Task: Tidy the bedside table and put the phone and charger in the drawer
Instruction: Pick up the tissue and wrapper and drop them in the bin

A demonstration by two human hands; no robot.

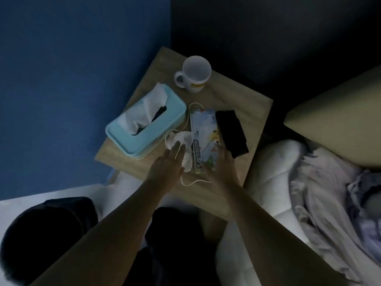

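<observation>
On the wooden bedside table (243, 104) lie a black phone (232, 133), a flat scissors package (204, 137) next to it, a crumpled white tissue (181, 139) and a white charger cable (188, 116) looping under them. My left hand (168, 162) hovers flat with fingers apart, its fingertips over the tissue. My right hand (219, 166) rests on the near end of the scissors package, fingers spread over its corner; whether it grips the package is unclear. No drawer is in view.
A light-blue tissue box (148, 124) stands at the table's left edge and a white mug (194, 73) at the back. A blue wall is on the left. A bed with white pillow (274, 168) and beige headboard lies right.
</observation>
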